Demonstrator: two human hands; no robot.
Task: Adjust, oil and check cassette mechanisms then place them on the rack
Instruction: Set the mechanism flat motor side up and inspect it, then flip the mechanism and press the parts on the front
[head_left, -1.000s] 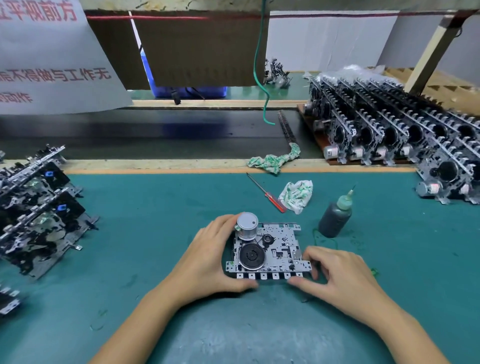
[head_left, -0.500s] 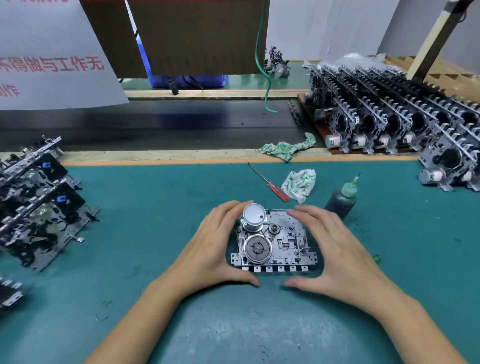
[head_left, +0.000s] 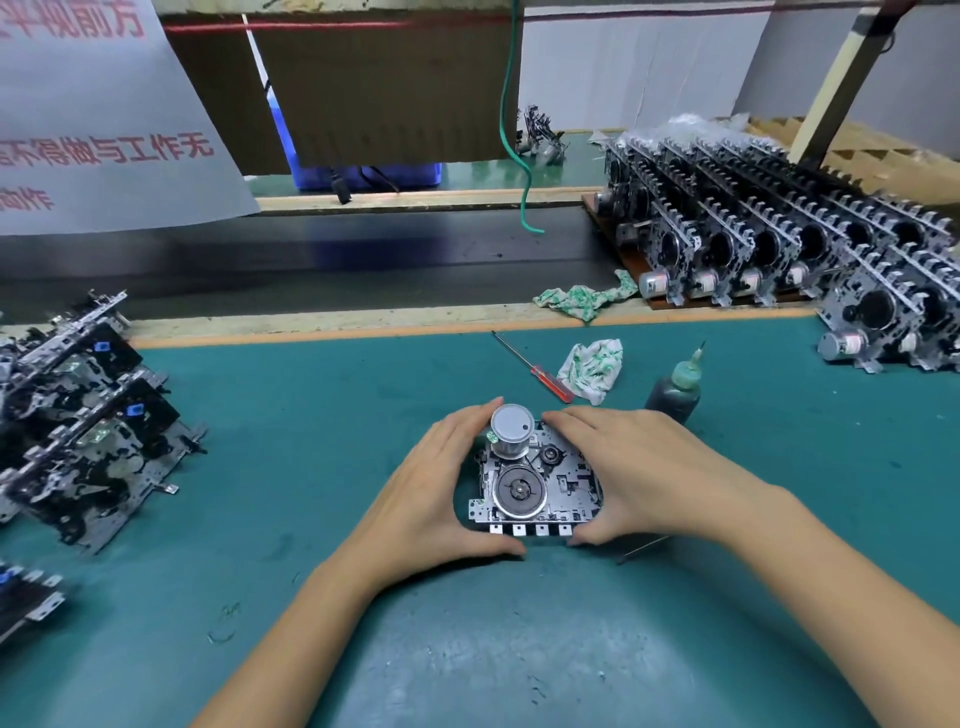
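While cupped by left hand (head_left: 426, 499), right hand (head_left: 644, 478), stamped-metal cassette mechanism (head_left: 535, 480); round flywheel

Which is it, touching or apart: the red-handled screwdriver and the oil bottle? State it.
Apart. The head view shows the red-handled screwdriver lying left of the crumpled cloth, with the oil bottle standing to the cloth's right.

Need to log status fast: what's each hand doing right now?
Left hand: grips the cassette mechanism at its left edge.
Right hand: grips its right edge.
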